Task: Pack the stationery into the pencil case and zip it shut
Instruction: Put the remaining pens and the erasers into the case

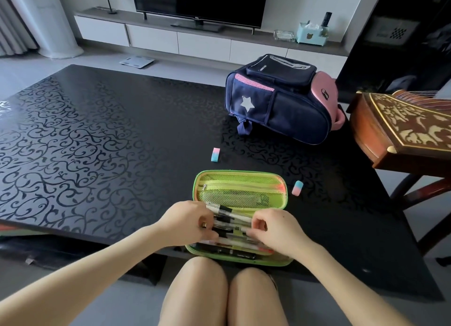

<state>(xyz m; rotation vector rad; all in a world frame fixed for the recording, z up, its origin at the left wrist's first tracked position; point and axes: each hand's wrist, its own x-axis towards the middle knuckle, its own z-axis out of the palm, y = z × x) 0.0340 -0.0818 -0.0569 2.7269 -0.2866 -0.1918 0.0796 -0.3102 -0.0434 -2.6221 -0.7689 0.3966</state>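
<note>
Both hands' grip (188,222) (273,228) on pens (234,216), case (202,179) open

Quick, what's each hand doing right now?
Left hand: closed on the pens in the pencil case.
Right hand: closed on the same pens.

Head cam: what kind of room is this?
Most likely a home living room: a flat-screen TV on a low white media console, a school backpack on the dark patterned table, bathroom scale on the floor.
</note>
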